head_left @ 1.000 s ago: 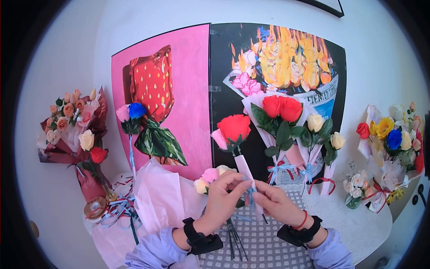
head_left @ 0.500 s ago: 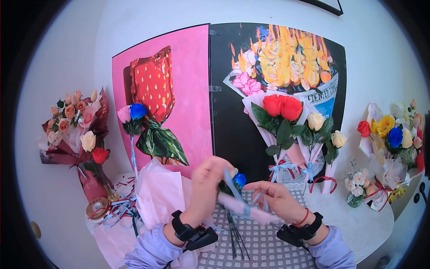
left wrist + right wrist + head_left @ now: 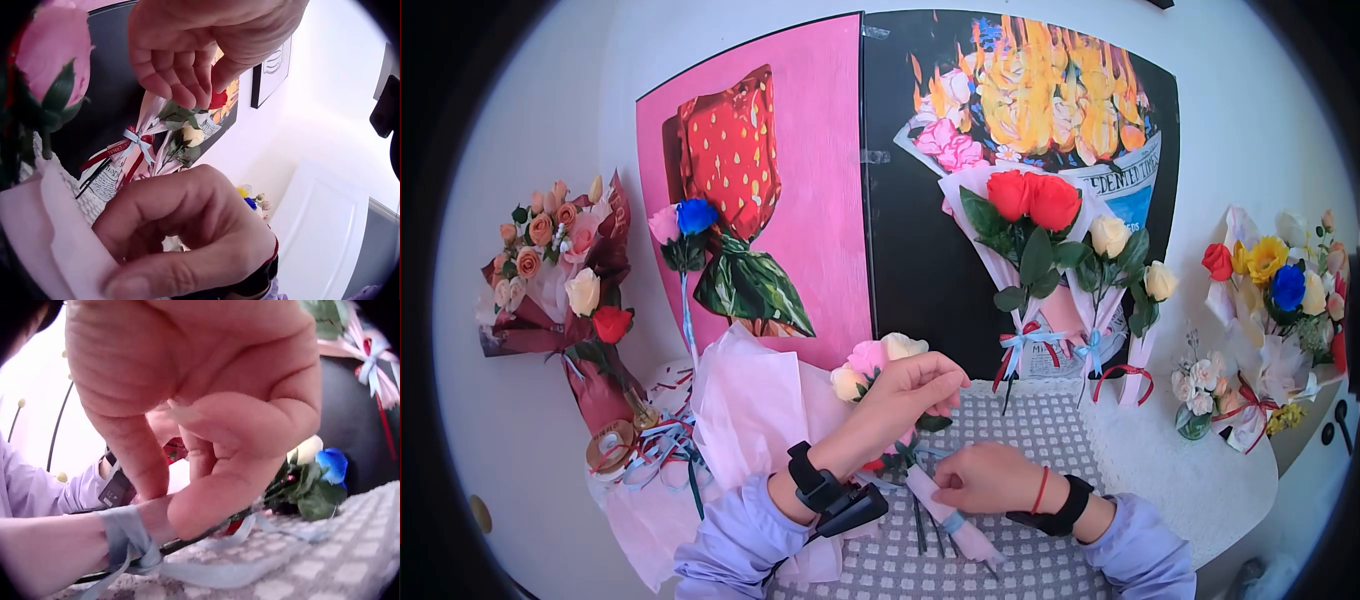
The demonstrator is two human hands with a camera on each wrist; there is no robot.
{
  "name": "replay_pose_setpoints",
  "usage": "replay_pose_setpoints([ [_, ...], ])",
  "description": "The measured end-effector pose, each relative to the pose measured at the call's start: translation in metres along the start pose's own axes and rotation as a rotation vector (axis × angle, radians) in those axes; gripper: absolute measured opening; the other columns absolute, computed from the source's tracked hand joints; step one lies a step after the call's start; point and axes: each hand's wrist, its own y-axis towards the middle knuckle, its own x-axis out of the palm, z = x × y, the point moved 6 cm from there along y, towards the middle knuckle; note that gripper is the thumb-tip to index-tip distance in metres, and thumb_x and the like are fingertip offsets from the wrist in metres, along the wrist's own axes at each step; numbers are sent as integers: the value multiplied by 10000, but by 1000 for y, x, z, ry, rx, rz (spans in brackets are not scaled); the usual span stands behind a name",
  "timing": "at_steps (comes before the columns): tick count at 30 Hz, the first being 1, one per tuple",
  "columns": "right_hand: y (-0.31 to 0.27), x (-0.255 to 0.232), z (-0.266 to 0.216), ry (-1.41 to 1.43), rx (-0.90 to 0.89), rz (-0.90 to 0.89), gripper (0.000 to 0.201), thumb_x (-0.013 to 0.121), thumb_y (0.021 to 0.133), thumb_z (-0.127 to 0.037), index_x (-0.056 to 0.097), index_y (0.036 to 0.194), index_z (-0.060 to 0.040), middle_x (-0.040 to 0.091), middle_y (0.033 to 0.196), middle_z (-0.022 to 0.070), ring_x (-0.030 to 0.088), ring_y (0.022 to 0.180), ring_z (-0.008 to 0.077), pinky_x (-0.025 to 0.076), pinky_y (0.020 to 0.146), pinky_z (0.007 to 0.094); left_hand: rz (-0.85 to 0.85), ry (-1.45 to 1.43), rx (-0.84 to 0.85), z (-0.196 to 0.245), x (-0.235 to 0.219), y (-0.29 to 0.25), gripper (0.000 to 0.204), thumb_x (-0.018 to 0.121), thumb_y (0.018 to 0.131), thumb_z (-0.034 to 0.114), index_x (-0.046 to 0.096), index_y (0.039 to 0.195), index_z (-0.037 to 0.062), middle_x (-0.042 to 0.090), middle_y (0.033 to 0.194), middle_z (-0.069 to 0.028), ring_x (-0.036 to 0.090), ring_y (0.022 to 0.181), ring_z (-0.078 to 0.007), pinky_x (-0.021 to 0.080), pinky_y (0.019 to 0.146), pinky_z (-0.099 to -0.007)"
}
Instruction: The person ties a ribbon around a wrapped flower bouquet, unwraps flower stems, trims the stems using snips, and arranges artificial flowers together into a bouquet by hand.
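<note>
My right hand [image 3: 985, 480] pinches the pink paper wrap [image 3: 930, 495] of a small rose bouquet just over the checked cloth. A light blue ribbon [image 3: 128, 534] is knotted around that wrap. The bouquet's pink rose [image 3: 55, 53] shows large in the left wrist view; in the head view its blooms are mostly hidden below my left forearm. My left hand [image 3: 910, 395] is raised above the bouquet, fingers loosely bent and holding nothing. Below it lie loose roses, with pink [image 3: 867, 357] and cream heads showing, and a blue rose [image 3: 331, 465] in the right wrist view.
Pale pink wrapping paper [image 3: 750, 400] lies left on the grey checked cloth [image 3: 1040, 430]. Beside it are a ribbon roll [image 3: 612, 447] and tangled ribbons [image 3: 655, 455]. Wrapped roses [image 3: 1055, 203] lean at the back against the paintings. Larger bouquets stand at the far left and right.
The bouquet, held upright by both hands a second ago, has been lowered and tilted, its stem end toward the front right. My left hand has let go and moved above it. The head view tips downward.
</note>
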Motion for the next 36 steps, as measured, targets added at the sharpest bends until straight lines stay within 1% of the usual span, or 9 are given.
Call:
replay_pose_setpoints([
  [5, 2, -21, 9, 100, 50, 108, 147, 573, 726, -214, 627, 728, -77, 611, 655, 101, 600, 629, 272, 462, 589, 369, 118, 22, 77, 12, -3, -2, 216, 486, 897, 227, 565, 825, 39, 497, 604, 28, 438, 528, -27, 324, 488, -168],
  [7, 0, -38, 17, 263, 71, 321, 143, 576, 725, -203, 624, 747, -70, 616, 686, 117, 600, 632, 275, 463, 592, 354, 134, -46, 115, 18, -7, -6, 231, 487, 898, 230, 549, 787, 38, 448, 562, 41, 392, 485, -21, 289, 450, -170],
  [9, -4, -50, 18, 273, 55, 414, 131, 584, 752, -160, 604, 757, -31, 616, 679, 112, 608, 612, 205, 460, 578, 310, 148, -113, 155, 23, -7, -7, 252, 488, 898, 234, 534, 749, 37, 399, 521, 54, 346, 441, -15, 253, 411, -173],
  [11, -6, -62, 27, 637, 5, 585, 118, 572, 799, -106, 574, 781, 11, 614, 686, 72, 585, 622, 106, 447, 563, 245, 154, 15, 45, 17, -5, -8, 289, 501, 891, 269, 515, 714, 41, 377, 486, 59, 321, 407, -11, 225, 387, -177],
  [12, -9, -70, 22, 760, -68, 611, 101, 547, 839, -72, 550, 820, 27, 600, 716, 29, 545, 657, 44, 432, 565, 197, 64, 146, 21, 14, -2, -7, 323, 499, 888, 312, 519, 710, 43, 410, 515, 50, 373, 444, -20, 269, 414, -182],
  [15, -14, -79, 17, 933, -138, 636, 96, 539, 853, -87, 546, 858, 8, 600, 745, 16, 540, 654, 39, 427, 568, 188, 34, 250, -101, 1, 0, -3, 332, 493, 885, 345, 559, 803, 30, 515, 642, 14, 486, 588, -43, 351, 495, -179],
  [18, -10, -72, 16, 890, -143, 599, 95, 541, 856, -97, 542, 872, -3, 591, 739, 8, 533, 654, 34, 427, 571, 186, 136, 5, -103, -4, -2, 0, 294, 479, 892, 315, 578, 947, 44, 587, 897, -19, 538, 823, -63, 428, 662, -199],
  [22, -2, -55, 17, 924, -85, 429, 104, 554, 855, -112, 540, 872, -11, 573, 726, -5, 520, 649, 26, 419, 561, 179, 107, -134, 46, 7, -2, -1, 301, 465, 898, 296, 553, 1038, 45, 596, 975, -50, 553, 907, -111, 404, 829, -266],
  [36, -8, -60, 11, 807, -114, 162, 161, 596, 834, -170, 572, 783, -20, 522, 661, -52, 441, 580, 1, 348, 496, 164, 300, -353, 102, 19, -29, -5, 238, 417, 917, 263, 534, 922, 55, 616, 832, -70, 595, 767, -126, 467, 711, -264],
])
